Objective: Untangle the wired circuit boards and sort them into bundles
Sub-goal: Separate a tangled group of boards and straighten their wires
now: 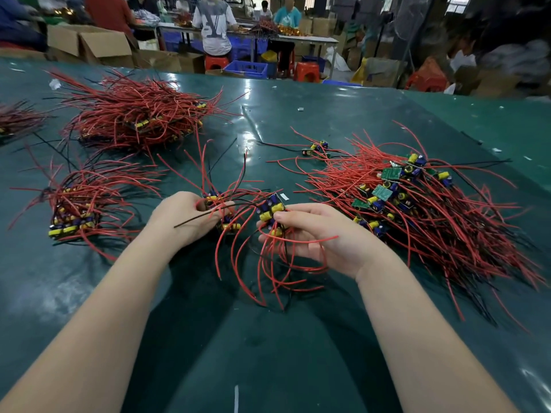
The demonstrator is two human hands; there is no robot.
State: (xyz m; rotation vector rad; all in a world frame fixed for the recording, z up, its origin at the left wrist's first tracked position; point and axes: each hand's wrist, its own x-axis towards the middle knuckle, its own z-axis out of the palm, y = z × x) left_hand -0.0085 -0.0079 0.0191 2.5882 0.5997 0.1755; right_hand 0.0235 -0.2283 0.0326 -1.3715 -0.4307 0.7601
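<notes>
Roughly midway: two bundles [74,210] sorted left, big tangle [417,210] remains right; left hand [182,217] and right hand [313,234] each grip boards, fingers curled.

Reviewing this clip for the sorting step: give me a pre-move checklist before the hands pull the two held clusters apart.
1. Left hand grips its board cluster: ok.
2. Right hand grips its board cluster: ok.
3. Red wires between the two clusters free of each other: not ok, they cross and loop.
4. Held wires clear of the unsorted pile on the right: cannot tell.
5. Sorted bundle on the left within view for drop-off: ok.
6. Green table cover bare in front of the hands: ok.
</notes>
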